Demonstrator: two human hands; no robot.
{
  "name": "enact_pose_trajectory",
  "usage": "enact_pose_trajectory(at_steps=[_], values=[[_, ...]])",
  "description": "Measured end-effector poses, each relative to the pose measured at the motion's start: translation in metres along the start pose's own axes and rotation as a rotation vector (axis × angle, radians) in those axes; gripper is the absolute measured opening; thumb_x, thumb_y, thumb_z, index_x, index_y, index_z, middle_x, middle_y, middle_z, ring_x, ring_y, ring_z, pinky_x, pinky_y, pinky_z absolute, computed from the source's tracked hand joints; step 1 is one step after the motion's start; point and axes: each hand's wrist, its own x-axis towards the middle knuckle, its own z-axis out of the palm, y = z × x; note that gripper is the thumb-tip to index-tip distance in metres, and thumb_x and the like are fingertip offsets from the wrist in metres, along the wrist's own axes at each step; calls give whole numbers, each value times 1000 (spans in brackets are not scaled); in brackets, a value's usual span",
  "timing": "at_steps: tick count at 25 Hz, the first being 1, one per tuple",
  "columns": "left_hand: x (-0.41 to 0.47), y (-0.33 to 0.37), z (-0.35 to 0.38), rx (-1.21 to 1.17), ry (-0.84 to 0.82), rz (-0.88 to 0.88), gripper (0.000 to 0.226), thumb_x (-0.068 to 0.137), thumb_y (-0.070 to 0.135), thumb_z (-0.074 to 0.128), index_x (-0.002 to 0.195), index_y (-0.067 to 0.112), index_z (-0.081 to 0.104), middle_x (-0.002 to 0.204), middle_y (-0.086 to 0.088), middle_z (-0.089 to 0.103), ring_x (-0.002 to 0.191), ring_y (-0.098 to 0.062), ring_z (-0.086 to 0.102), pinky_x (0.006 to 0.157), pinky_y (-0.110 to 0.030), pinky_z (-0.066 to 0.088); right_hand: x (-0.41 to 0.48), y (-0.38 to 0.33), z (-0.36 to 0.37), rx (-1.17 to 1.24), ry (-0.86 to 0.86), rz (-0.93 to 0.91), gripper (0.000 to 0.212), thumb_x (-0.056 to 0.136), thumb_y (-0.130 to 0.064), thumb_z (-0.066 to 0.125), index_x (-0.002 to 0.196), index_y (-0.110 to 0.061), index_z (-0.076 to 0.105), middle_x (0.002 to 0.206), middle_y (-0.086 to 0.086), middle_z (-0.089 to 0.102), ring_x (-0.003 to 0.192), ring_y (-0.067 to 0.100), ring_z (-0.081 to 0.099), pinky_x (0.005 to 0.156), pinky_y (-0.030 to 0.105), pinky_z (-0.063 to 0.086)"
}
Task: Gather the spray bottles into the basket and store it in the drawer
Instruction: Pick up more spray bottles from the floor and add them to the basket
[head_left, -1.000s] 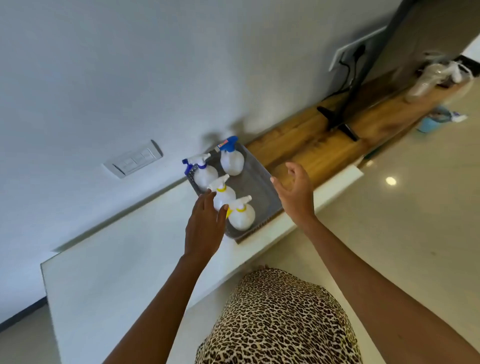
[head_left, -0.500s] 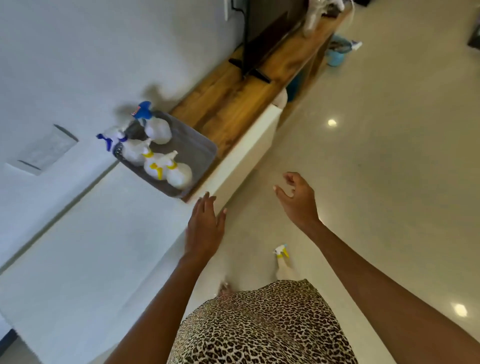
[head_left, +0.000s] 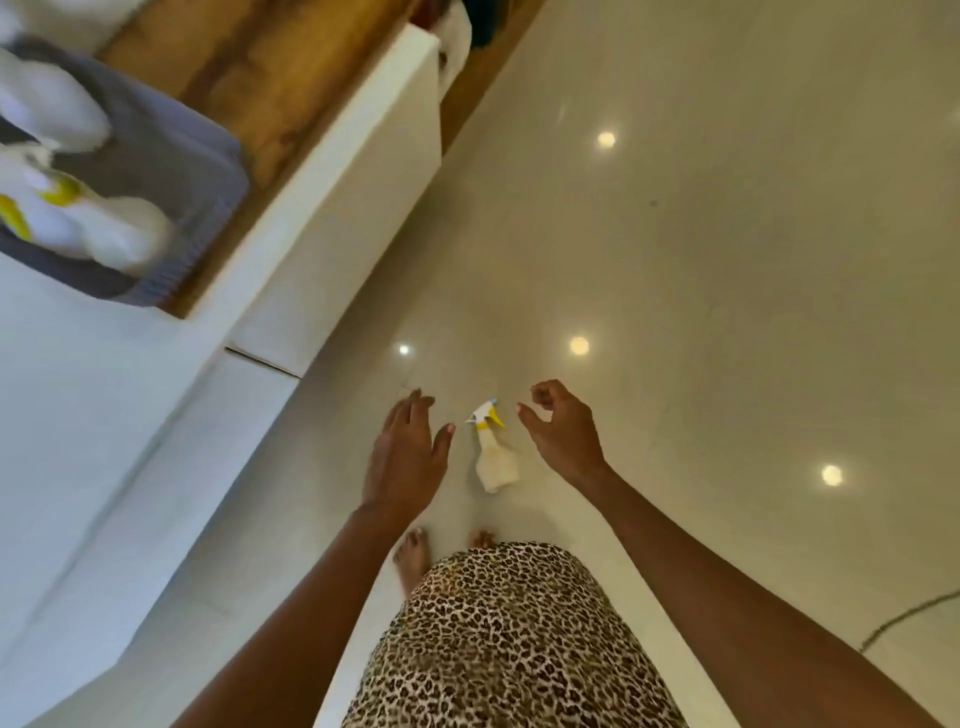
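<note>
A white spray bottle with a yellow trigger (head_left: 493, 449) lies on the glossy floor just ahead of my feet. My left hand (head_left: 408, 454) hovers to its left, palm down with fingers spread, holding nothing. My right hand (head_left: 561, 431) hovers to its right, fingers loosely curled and empty. Neither hand touches the bottle. The grey basket (head_left: 202, 208) sits on the white cabinet top at the upper left, blurred, with several white spray bottles (head_left: 114, 236) standing in it.
The white cabinet (head_left: 130, 405) runs down the left side, with drawer fronts (head_left: 337, 218) facing the floor. A wooden shelf top (head_left: 270, 78) lies beyond the basket. The pale tiled floor (head_left: 701, 260) opens to the right. A cable (head_left: 909, 616) crosses the floor at lower right.
The view has tilted down from the basket to the floor. Both hands have dropped away from the basket and now flank a spray bottle lying on the floor.
</note>
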Motion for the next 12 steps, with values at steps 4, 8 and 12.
enact_pose_trajectory(at_steps=[4,8,12], values=[[46,-63,109,-1,-37,6,38,92,21,49,128,10,45,140,-9,47,128,-23,44,98,-35,42,64,95,91,-93,-100,102,33,88,-29,59,113,-8,55,113,11,62,108,27,56,85,34,45],[83,-132,205,21,-54,12,35,91,13,50,126,9,49,136,-10,51,125,-24,48,94,-34,45,128,174,178,-196,-149,116,43,89,-29,58,124,-8,48,120,13,58,115,29,52,88,35,44],[119,-199,281,51,-100,-17,36,91,14,49,127,11,47,138,-8,49,126,-23,46,95,-37,44,194,228,241,-253,-118,123,45,89,-29,58,124,-4,46,122,15,56,116,30,52,90,36,44]])
